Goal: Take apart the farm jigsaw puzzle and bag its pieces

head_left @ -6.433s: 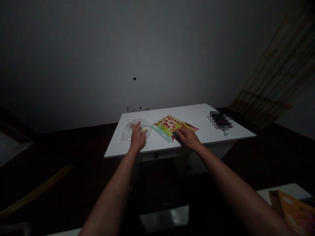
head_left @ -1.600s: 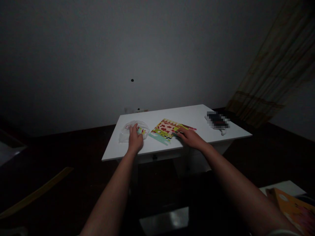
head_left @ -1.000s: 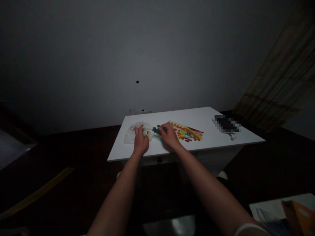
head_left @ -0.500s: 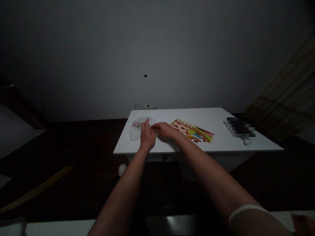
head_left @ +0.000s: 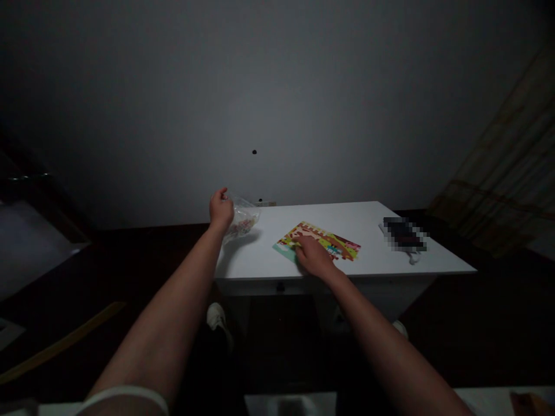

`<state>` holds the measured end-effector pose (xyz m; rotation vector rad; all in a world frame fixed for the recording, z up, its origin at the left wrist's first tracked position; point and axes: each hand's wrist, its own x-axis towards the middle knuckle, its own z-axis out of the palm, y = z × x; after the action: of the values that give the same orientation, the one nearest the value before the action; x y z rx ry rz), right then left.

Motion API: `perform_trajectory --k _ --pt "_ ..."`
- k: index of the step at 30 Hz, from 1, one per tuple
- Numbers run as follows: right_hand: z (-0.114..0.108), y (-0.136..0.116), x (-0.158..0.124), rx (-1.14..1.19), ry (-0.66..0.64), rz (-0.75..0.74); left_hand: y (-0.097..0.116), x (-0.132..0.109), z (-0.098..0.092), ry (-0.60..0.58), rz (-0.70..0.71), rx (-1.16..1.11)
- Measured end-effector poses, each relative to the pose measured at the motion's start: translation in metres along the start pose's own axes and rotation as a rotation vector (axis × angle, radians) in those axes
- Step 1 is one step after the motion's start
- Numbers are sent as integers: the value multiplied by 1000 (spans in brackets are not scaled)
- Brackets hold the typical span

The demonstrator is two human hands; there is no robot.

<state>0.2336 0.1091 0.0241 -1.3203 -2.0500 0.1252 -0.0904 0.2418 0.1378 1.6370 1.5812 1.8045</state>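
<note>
Two bare hands were out over the white worktop (head_left: 255, 263). The left hand (head_left: 222, 211), raised at the left edge, had its fingers curled shut on a clear plastic bag (head_left: 245, 221), which hung to their right with small colourful bits inside and a shadow below. The right hand (head_left: 315, 256) was at the colourful puzzle (head_left: 342, 244), fingers bent down onto its left part; whether they pinched a piece, I could not tell. The puzzle lay flat near the front edge, its near side uneven. White surface stretched between bag and puzzle, and also between puzzle and a dark, blurred-out item (head_left: 404, 233) towards the right edge. Behind the back edge stood a grey wall (head_left: 277, 104).
</note>
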Motion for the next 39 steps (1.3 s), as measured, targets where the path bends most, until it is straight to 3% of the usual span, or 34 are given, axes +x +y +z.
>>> perform_trajectory --k 3,7,14,19,23,25,28,29,33,39 --pt "5 -10 -36 -89 -86 -22 5 2 -7 -5 -24 87" --pt "10 -12 -71 -137 -82 -1 1 -26 -6 -61 -63 108" --pt "-15 28 -89 14 -115 -96 -8 -58 -5 -172 -71 115" --pt "-23 46 -95 86 -105 -95 9 -68 -19 -240 33 363" --pt "-22 49 -96 123 -105 -67 35 -115 -24 -85 281 562" --pt "-23 49 -95 141 -99 -64 45 -151 -14 -204 430 538" --pt "-26 46 -92 152 -69 -35 49 -206 17 -700 564 417" --pt "-27 45 -91 150 -61 -18 48 -220 29 -797 566 389" --pt "-33 44 -86 132 -76 29 39 -243 72 -903 513 329" --pt "-43 64 -60 139 -73 105 35 -223 99 -1006 506 377"
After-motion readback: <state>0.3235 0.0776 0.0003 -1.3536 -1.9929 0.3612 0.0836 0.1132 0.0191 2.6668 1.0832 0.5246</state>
